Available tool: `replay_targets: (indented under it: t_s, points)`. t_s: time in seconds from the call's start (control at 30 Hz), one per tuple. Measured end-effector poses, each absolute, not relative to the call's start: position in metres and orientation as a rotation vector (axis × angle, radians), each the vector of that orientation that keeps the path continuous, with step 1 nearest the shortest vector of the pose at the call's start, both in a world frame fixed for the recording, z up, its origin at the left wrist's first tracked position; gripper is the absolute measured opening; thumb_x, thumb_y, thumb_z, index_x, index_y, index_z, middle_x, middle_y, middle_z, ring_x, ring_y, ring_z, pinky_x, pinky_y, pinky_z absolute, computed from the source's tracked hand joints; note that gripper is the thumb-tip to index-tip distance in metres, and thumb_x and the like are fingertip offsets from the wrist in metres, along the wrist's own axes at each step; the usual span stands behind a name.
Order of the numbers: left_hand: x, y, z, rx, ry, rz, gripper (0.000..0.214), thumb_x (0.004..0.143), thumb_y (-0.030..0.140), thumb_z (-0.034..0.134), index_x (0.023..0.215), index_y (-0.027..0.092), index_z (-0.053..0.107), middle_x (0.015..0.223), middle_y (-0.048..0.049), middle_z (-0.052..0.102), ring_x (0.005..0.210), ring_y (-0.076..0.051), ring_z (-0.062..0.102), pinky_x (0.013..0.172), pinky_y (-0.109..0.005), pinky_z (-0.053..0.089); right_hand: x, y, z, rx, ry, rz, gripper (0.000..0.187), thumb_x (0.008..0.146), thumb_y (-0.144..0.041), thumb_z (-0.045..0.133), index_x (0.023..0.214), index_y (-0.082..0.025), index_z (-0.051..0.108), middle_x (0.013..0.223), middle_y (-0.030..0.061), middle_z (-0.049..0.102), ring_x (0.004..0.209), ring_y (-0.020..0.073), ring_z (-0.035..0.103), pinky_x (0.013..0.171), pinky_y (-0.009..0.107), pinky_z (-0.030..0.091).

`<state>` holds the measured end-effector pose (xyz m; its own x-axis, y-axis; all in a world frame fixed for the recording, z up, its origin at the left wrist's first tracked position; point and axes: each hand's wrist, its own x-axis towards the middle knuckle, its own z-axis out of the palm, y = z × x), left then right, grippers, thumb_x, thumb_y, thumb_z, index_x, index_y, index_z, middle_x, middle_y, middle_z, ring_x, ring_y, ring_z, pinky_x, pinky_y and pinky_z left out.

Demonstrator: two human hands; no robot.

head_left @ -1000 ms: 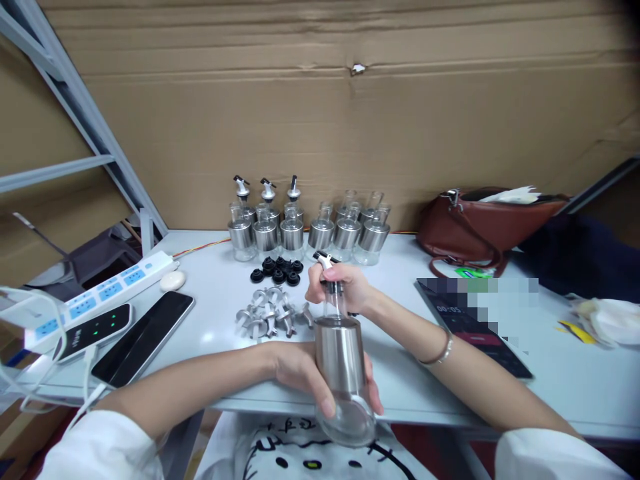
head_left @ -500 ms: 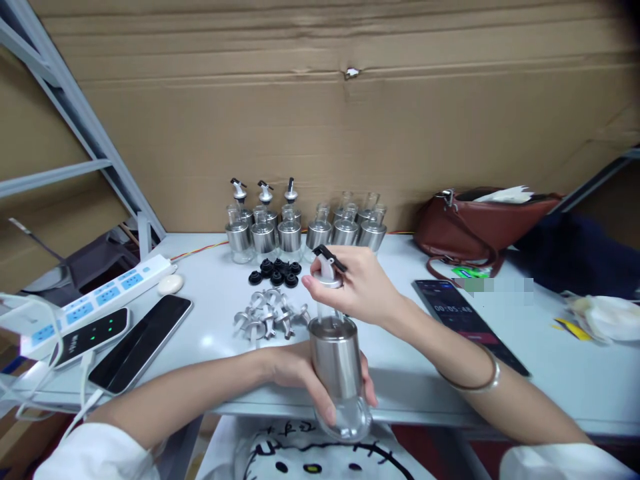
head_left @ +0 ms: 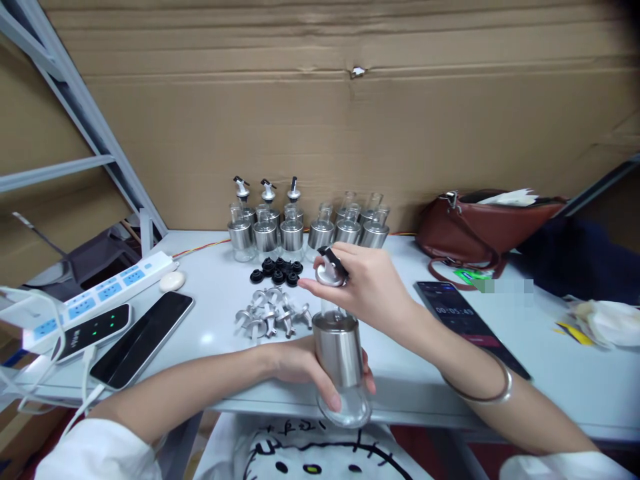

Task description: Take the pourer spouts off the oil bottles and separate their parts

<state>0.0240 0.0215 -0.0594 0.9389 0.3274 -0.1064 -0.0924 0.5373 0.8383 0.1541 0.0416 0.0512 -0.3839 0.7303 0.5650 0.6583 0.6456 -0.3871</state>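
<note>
My left hand (head_left: 305, 370) is wrapped round the lower body of a glass oil bottle (head_left: 339, 347) with a brushed steel sleeve, held upright at the table's front edge. On top of its neck sits a silver pour spout (head_left: 330, 270) with a black flip lever. My right hand (head_left: 363, 280) grips that spout, thumb on the near side and fingers behind, partly hiding the bottle neck. Just beyond lie several loose silver spouts (head_left: 270, 313) in a pile. Behind them is a cluster of black rubber stoppers (head_left: 277, 270).
Several steel-sleeved bottles (head_left: 293, 235) stand at the back against cardboard (head_left: 250, 120); three carry spouts. To the left are a power strip (head_left: 107, 290), a phone (head_left: 143, 340) and a white round case (head_left: 172, 281). A timer phone (head_left: 465, 323) and brown bag (head_left: 485, 227) lie right.
My right hand has turned the spout slightly, its lever now pointing more toward me. The bottle is a little more upright. My left hand keeps its hold.
</note>
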Motion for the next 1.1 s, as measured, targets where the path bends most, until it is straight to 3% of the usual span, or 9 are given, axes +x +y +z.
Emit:
replay_targets:
  t_s: [0.23,0.37,0.5,0.63,0.8,1.0,1.1]
  points:
    - [0.024,0.019,-0.054,1.156,0.262,0.194,0.056,0.040,0.023,0.089,0.089,0.017,0.063,0.092,-0.0019,0.062,0.092,-0.019,0.056,0.089,-0.037,0.043,0.157,0.071,0.049,-0.959,-1.834,0.997,0.051,0.081,-0.066,0.045,0.065,-0.018,0.050,0.038,-0.0076,0.037,0.036,0.0073,0.038,0.043,0.023,0.030]
    - [0.024,0.020,-0.055,1.086,0.256,0.236,0.057,0.043,0.029,0.089,0.090,0.018,0.059,0.090,-0.0014,0.063,0.090,-0.017,0.056,0.090,-0.037,0.041,0.175,0.078,0.059,-0.797,-2.012,1.201,0.042,0.077,-0.058,0.059,0.072,-0.019,0.046,0.054,-0.0064,0.051,0.036,0.0031,0.038,0.038,0.019,0.028]
    - [0.024,0.020,-0.056,1.067,0.245,0.249,0.056,0.044,0.025,0.088,0.092,0.018,0.060,0.092,-0.0024,0.063,0.092,-0.017,0.056,0.090,-0.037,0.039,0.194,0.077,0.070,-0.791,-2.299,1.384,0.032,0.074,-0.042,0.068,0.079,-0.019,0.046,0.072,-0.0015,0.063,0.041,0.0049,0.050,0.037,0.018,0.034]
    - [0.025,0.020,-0.058,1.014,0.270,0.328,0.053,0.044,0.026,0.088,0.090,0.018,0.062,0.093,-0.0035,0.064,0.093,-0.019,0.057,0.093,-0.040,0.038,0.194,0.075,0.069,-0.764,-2.378,1.294,0.027,0.072,-0.034,0.071,0.081,-0.019,0.050,0.078,-0.0006,0.062,0.056,0.0074,0.055,0.043,0.017,0.043]
    - [0.026,0.020,-0.059,0.961,0.257,0.346,0.052,0.044,0.022,0.089,0.089,0.018,0.063,0.092,-0.0045,0.066,0.090,-0.018,0.059,0.093,-0.040,0.038,0.188,0.079,0.065,-0.737,-2.408,1.338,0.021,0.076,-0.035,0.067,0.082,-0.018,0.056,0.071,-0.0016,0.060,0.052,0.0078,0.054,0.045,0.019,0.046]
    - [0.028,0.021,-0.064,0.897,0.216,0.344,0.072,0.052,0.022,0.086,0.117,0.023,0.054,0.112,-0.0063,0.061,0.104,-0.021,0.059,0.099,-0.045,0.034,0.198,0.083,0.071,-0.726,-2.242,1.271,0.023,0.071,-0.036,0.071,0.072,-0.017,0.058,0.060,-0.0016,0.061,0.052,0.0114,0.058,0.050,0.025,0.048]
    - [0.030,0.021,-0.066,0.857,0.237,0.322,0.068,0.060,0.030,0.082,0.120,0.020,0.050,0.110,-0.0083,0.059,0.099,-0.022,0.061,0.095,-0.045,0.036,0.204,0.091,0.071,-0.812,-1.986,1.069,0.025,0.070,-0.038,0.072,0.072,-0.019,0.057,0.054,-0.0035,0.057,0.045,0.0105,0.053,0.044,0.025,0.043]
